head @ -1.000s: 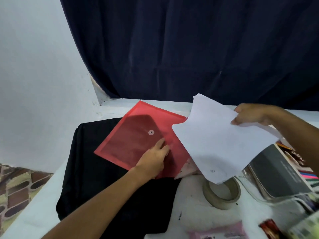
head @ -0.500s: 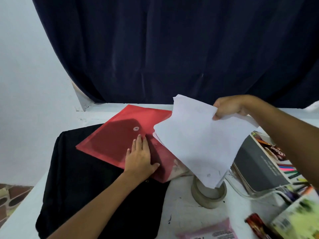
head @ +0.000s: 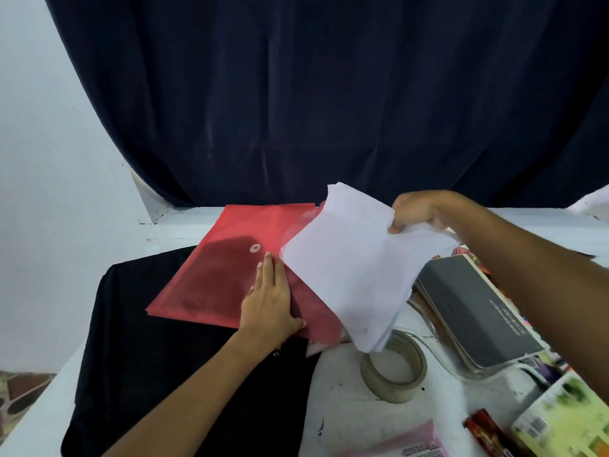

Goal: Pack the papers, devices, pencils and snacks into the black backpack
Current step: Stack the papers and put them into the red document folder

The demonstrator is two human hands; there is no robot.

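A red plastic folder (head: 224,278) with a snap button lies partly on the flat black backpack (head: 148,357) at the table's left. My left hand (head: 270,301) presses flat on the folder, fingers together. My right hand (head: 418,212) pinches a stack of white papers (head: 349,268) by its far right edge. The stack's left corner sits under the folder's lifted translucent flap; its lower corner hangs over a tape roll.
A roll of beige tape (head: 393,369) stands on the white table (head: 346,410). A dark grey box (head: 478,308) lies in a clear tray at right, with coloured pencils behind. Snack packets (head: 484,430), a pink pack (head: 405,443) and a green-yellow box (head: 566,420) sit near the front. A dark curtain hangs behind.
My right hand has carried the papers left, and their corner now sits at the folder's opening. My left hand turned and flattened on the folder. The view shifted.
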